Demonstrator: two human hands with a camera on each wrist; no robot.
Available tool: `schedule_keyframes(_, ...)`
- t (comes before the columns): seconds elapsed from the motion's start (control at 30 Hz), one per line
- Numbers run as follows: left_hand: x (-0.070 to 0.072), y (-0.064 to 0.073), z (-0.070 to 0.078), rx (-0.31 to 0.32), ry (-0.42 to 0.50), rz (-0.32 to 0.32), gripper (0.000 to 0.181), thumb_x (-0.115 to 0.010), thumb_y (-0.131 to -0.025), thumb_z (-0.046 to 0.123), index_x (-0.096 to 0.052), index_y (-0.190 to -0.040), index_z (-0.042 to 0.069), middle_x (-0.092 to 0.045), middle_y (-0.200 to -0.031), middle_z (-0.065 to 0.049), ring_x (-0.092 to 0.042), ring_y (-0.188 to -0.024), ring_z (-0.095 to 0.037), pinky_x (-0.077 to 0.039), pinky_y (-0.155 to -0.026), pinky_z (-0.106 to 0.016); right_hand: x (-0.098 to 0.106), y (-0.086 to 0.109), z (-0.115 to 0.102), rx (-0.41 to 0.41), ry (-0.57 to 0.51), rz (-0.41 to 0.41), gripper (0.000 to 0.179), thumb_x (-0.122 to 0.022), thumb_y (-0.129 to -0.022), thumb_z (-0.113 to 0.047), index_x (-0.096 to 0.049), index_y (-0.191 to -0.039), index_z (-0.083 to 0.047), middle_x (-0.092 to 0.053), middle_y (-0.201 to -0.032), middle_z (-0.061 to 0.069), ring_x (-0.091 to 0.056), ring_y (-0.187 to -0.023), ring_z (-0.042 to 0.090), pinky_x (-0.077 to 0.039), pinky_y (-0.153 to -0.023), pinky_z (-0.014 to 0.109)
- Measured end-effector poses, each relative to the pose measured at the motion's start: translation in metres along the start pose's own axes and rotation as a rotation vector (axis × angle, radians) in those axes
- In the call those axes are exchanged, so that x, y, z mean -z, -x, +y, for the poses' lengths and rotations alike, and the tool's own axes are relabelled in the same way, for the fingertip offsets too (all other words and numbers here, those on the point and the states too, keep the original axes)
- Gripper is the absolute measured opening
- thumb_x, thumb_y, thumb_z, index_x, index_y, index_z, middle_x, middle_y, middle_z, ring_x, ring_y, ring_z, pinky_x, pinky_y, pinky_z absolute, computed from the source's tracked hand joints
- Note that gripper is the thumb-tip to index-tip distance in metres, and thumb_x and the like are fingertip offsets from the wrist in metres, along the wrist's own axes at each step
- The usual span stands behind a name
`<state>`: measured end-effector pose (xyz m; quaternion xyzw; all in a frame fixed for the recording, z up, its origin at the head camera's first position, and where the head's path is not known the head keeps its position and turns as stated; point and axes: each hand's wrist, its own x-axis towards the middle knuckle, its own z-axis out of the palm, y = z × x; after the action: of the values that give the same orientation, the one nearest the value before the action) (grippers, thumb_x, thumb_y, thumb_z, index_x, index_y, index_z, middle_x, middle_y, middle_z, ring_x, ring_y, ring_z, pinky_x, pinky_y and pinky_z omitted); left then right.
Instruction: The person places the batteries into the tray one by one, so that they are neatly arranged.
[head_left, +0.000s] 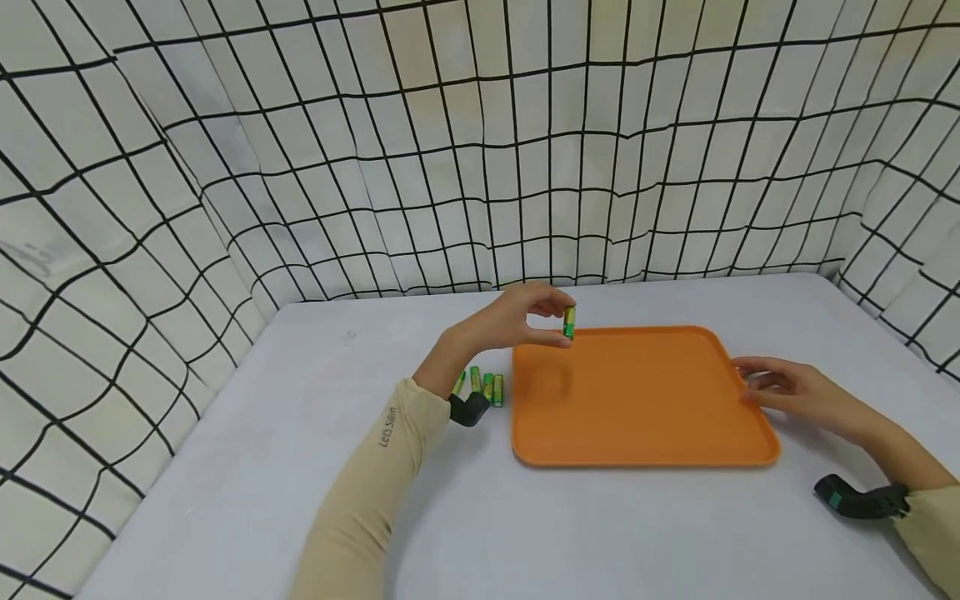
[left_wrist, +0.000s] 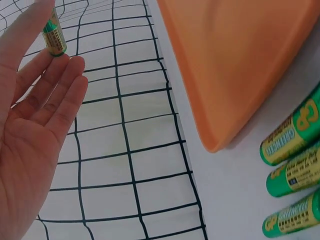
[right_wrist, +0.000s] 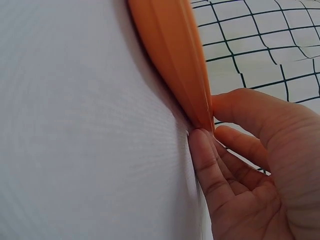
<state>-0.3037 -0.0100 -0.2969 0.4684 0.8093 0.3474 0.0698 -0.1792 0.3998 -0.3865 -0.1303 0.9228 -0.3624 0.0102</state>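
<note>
**White walls with black grid lines (head_left: 480, 175) around two working hands**

The walls rise behind and beside a flat white tabletop (head_left: 637, 533). On it lies a shallow, rectangular orange tray with rounded corners (head_left: 637, 408). Two long beige sleeves come in, the left sleeve (head_left: 367, 500) marked with dark lettering, the right sleeve (head_left: 933, 529) at the picture's edge.

The right hand (head_left: 806, 396) pinches the tray's right rim between thumb and fingers. The left hand (head_left: 510, 321) is raised in a pinch, thumb and fingertips drawn together. Each wrist carries a curved black device, one on the left (head_left: 468, 410) and one on the right (head_left: 862, 500).

Smallest are the cylindrical green-and-gold batteries. One held battery (head_left: 569, 322) stands nearly upright in the left hand's pinch, seen against the tray's far edge near its left corner. Four loose batteries (head_left: 498, 390) lie on the tabletop just beside the tray's left side, partly hidden by the left wrist and its device.
</note>
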Motion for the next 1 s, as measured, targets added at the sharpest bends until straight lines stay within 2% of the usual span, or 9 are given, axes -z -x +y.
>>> schedule_keyframes(0.23, -0.013, -0.012, -0.002, 0.005, 0.044, -0.006, 0.054, -0.081, -0.082, 0.022, -0.058, -0.128, 0.004, -0.059, -0.118, -0.003, -0.057, -0.110, -0.016, -0.044, -0.099, -0.020, -0.002, -0.006, -0.006, -0.001, -0.012, -0.006, 0.050, -0.066, -0.095, -0.015, -0.049, -0.137, 0.005, -0.056, -0.125, 0.024, -0.056, -0.092, -0.007, -0.050, -0.076, 0.014)
schedule_keyframes(0.37, -0.021, -0.021, -0.005, -0.019, 0.074, -0.009, 0.054, -0.081, -0.082, 0.020, -0.058, -0.128, 0.003, -0.058, -0.117, -0.003, -0.057, -0.108, -0.013, -0.044, -0.101, -0.023, -0.001, -0.006, -0.006, -0.020, -0.020, -0.004, 0.051, -0.066, -0.095, -0.018, -0.049, -0.138, 0.004, -0.056, -0.126, 0.024, -0.057, -0.092, -0.006, -0.050, -0.078, 0.014)
schedule_keyframes(0.5, -0.029, -0.030, -0.008, -0.048, 0.089, 0.000, 0.055, -0.081, -0.082, 0.019, -0.058, -0.128, 0.001, -0.058, -0.118, -0.005, -0.057, -0.110, -0.019, -0.045, -0.102, -0.026, 0.001, -0.006, -0.004, -0.024, -0.038, 0.001, 0.051, -0.066, -0.095, -0.020, -0.049, -0.138, 0.002, -0.056, -0.127, 0.023, -0.057, -0.093, -0.005, -0.050, -0.079, 0.015)
schedule_keyframes(0.67, -0.038, -0.041, -0.010, -0.069, 0.121, -0.003, 0.053, -0.080, -0.082, 0.017, -0.058, -0.127, 0.000, -0.059, -0.118, -0.006, -0.057, -0.113, -0.028, -0.044, -0.099, -0.019, 0.001, -0.003, 0.000, -0.015, -0.047, 0.004, 0.050, -0.066, -0.095, -0.016, -0.049, -0.138, 0.004, -0.056, -0.126, 0.023, -0.057, -0.093, -0.004, -0.051, -0.077, 0.016)
schedule_keyframes(0.77, -0.043, -0.046, -0.010, -0.077, 0.141, -0.009, 0.053, -0.081, -0.082, 0.017, -0.058, -0.127, 0.001, -0.059, -0.118, -0.006, -0.057, -0.113, -0.029, -0.044, -0.099, -0.018, 0.001, -0.001, 0.000, -0.017, -0.052, 0.004, 0.050, -0.066, -0.095, -0.015, -0.049, -0.138, 0.004, -0.056, -0.126, 0.023, -0.057, -0.093, -0.003, -0.051, -0.077, 0.016)
schedule_keyframes(1.0, -0.052, -0.055, -0.010, -0.068, 0.137, -0.009, 0.052, -0.081, -0.081, 0.017, -0.059, -0.126, 0.003, -0.060, -0.115, -0.004, -0.058, -0.110, -0.023, -0.044, -0.098, -0.018, 0.000, -0.001, -0.003, -0.017, -0.085, -0.001, 0.050, -0.065, -0.095, -0.015, -0.048, -0.138, 0.005, -0.055, -0.126, 0.024, -0.058, -0.094, -0.002, -0.050, -0.079, 0.016)
